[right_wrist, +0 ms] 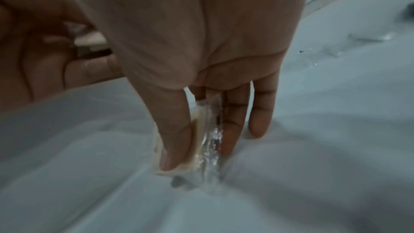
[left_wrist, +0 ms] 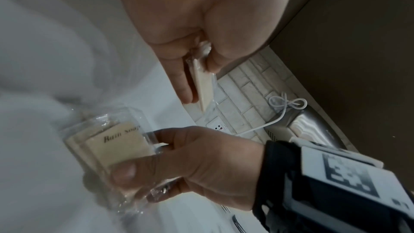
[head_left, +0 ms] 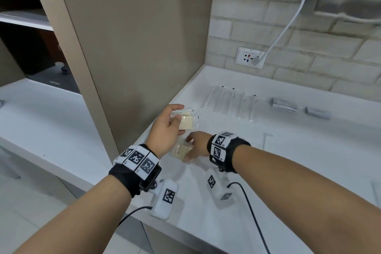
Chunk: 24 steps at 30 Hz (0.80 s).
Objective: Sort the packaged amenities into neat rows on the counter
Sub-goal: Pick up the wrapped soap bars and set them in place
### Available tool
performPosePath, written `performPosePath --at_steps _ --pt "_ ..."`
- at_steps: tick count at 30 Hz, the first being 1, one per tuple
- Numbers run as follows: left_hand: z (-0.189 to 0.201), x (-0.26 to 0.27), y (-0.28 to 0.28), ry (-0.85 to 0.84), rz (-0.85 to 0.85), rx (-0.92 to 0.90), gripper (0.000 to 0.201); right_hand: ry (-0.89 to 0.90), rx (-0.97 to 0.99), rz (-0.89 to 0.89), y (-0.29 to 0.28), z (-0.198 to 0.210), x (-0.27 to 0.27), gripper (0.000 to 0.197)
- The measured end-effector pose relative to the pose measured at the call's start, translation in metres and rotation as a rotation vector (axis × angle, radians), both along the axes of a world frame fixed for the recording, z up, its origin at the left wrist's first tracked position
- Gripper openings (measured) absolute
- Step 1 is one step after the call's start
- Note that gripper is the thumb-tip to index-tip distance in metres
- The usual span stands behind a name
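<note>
My left hand (head_left: 168, 125) is raised above the white counter (head_left: 288, 150) near its left end and pinches cream bath soap bars in clear wrappers (head_left: 186, 121) between thumb and fingers; the left wrist view shows one edge-on (left_wrist: 202, 84). Just below and to the right, my right hand (head_left: 195, 146) grips more wrapped soap bars (head_left: 181, 150) low over the counter. The left wrist view shows two stacked bars there, the top one printed "Bath Soap" (left_wrist: 116, 145). In the right wrist view the thumb (right_wrist: 172, 130) and fingers clamp them (right_wrist: 201, 139).
A row of long clear-wrapped items (head_left: 233, 103) lies at the back of the counter, with two grey flat packets (head_left: 284, 104) (head_left: 318, 112) to their right. A beige partition (head_left: 127, 47) borders the left. A wall socket (head_left: 250, 57) holds a white cable. White tagged devices (head_left: 165, 198) (head_left: 219, 189) sit near the front edge.
</note>
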<state>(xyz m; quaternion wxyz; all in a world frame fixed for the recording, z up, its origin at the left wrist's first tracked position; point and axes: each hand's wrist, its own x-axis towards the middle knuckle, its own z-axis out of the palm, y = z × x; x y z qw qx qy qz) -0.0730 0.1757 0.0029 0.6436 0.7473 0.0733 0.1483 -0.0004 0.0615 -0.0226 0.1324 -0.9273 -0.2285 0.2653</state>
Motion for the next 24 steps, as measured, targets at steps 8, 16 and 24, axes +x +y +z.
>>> performPosePath --at_steps 8,16,24 --pt "0.002 0.000 0.006 -0.022 0.011 0.026 0.030 -0.052 -0.055 -0.068 0.015 0.000 -0.007 0.064" --pt "-0.010 0.007 0.009 -0.044 0.029 0.134 0.028 -0.062 0.147 0.004 -0.006 0.002 -0.008 0.040" --pt "-0.020 0.031 -0.013 0.017 -0.003 0.169 0.020 -0.070 0.285 -0.037 -0.097 0.014 -0.006 0.026"
